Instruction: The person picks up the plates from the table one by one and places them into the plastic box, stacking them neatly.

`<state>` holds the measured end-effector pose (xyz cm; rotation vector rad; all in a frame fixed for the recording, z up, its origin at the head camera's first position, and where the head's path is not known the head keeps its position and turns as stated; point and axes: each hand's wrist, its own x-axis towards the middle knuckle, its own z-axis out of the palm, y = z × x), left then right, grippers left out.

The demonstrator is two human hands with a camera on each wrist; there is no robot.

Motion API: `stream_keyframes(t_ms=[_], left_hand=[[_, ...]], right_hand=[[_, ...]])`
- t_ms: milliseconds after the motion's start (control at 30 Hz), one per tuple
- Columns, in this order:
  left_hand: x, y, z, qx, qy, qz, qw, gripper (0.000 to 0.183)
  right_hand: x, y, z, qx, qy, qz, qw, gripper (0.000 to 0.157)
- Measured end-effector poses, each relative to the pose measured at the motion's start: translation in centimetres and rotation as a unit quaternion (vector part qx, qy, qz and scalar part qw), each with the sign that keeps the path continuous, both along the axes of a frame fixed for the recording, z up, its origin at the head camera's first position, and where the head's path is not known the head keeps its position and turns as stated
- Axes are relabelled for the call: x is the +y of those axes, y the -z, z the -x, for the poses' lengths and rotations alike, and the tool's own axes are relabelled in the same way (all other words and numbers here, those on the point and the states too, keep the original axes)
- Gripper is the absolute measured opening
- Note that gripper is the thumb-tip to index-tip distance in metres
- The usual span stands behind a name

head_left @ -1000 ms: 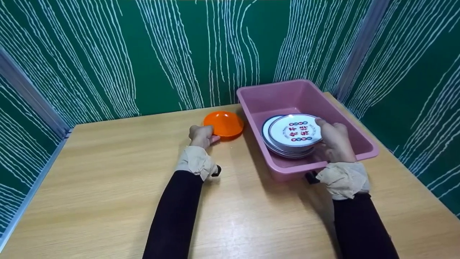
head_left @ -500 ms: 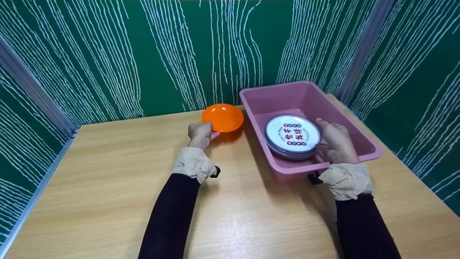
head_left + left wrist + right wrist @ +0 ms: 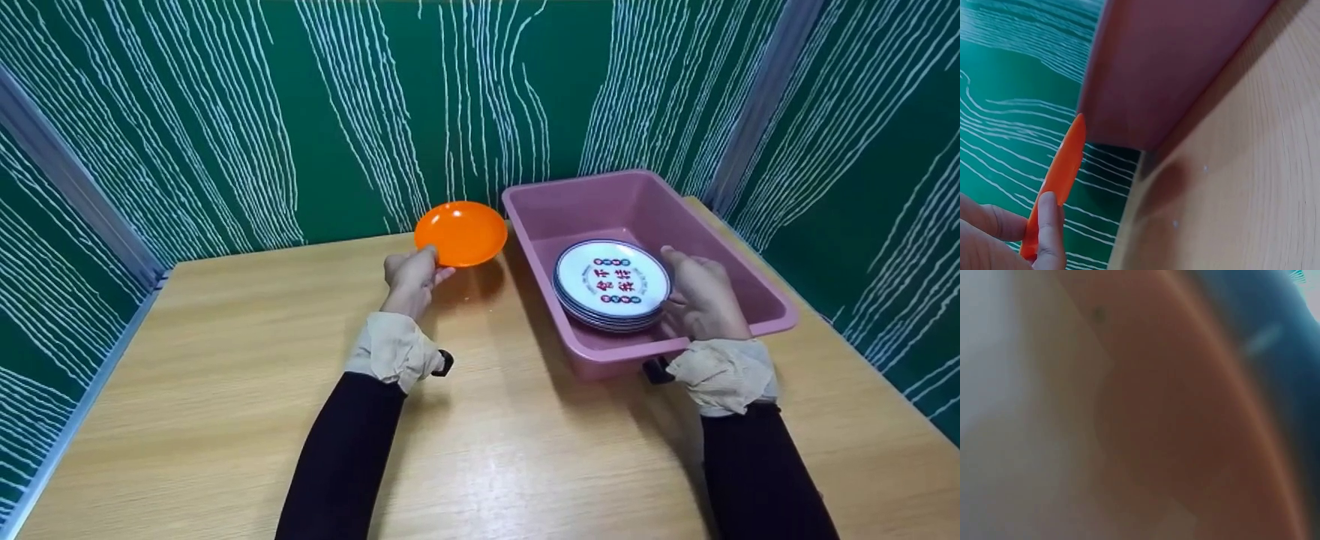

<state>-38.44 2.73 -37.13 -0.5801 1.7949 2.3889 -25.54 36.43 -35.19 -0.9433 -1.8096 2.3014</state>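
Note:
My left hand (image 3: pixel 411 277) pinches the near left edge of an orange plate (image 3: pixel 461 234). The plate is held above the table, with its shadow beneath. In the left wrist view the orange plate (image 3: pixel 1061 169) appears edge-on, between the thumb and fingers. A stack of several white plates (image 3: pixel 613 281) with dark rims lies in the pink basin (image 3: pixel 577 202); red characters and a ring of small print mark the top one. Beside the stack's right edge is my right hand (image 3: pixel 703 296), its thumb raised and its lower fingers partly hidden by the plates. The right wrist view is too blurred to read.
The basin's near rim passes just under the right wrist. A green wall (image 3: pixel 352 127) with white wavy lines stands behind the wooden table (image 3: pixel 247 375), and another closes off the right side. Tiny water drops lie on the table below the orange plate.
My right hand has let a white plate down onto the stack and let go of it. My left hand has lifted the orange plate off the table, moving slightly up and left.

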Motion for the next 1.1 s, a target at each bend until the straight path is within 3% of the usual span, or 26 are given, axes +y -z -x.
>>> stream_keyframes(t_ms=[200, 500, 567, 700, 800, 1100], left_hand=[[-0.1, -0.9, -1.1, 0.050, 0.008, -0.022, 0.9985, 0.020], [0.5, -1.9, -2.7, 0.068, 0.019, -0.037, 0.9968, 0.016], [0.7, -1.9, -3.0, 0.072, 0.020, -0.040, 0.9964, 0.015], [1.1, -2.1, -3.5, 0.081, 0.022, -0.061, 0.9946, 0.016], [1.4, -2.2, -4.0, 0.092, 0.028, -0.077, 0.9924, 0.018], [2.2, -2.2, -5.1, 0.113, 0.036, -0.100, 0.9879, 0.017]], right_hand=[[0.1, -0.1, 0.0, 0.012, 0.005, -0.016, 1.000, 0.027], [0.1, -0.3, 0.0, 0.022, 0.001, 0.001, 1.000, 0.029], [0.1, -0.3, -0.1, 0.016, -0.002, 0.004, 1.000, 0.036], [0.2, -0.4, -0.2, 0.002, -0.015, 0.001, 1.000, 0.069], [0.2, -0.5, -0.3, -0.001, -0.026, -0.012, 1.000, 0.084], [-0.3, -1.0, -0.7, 0.026, -0.058, -0.066, 0.996, 0.085]])
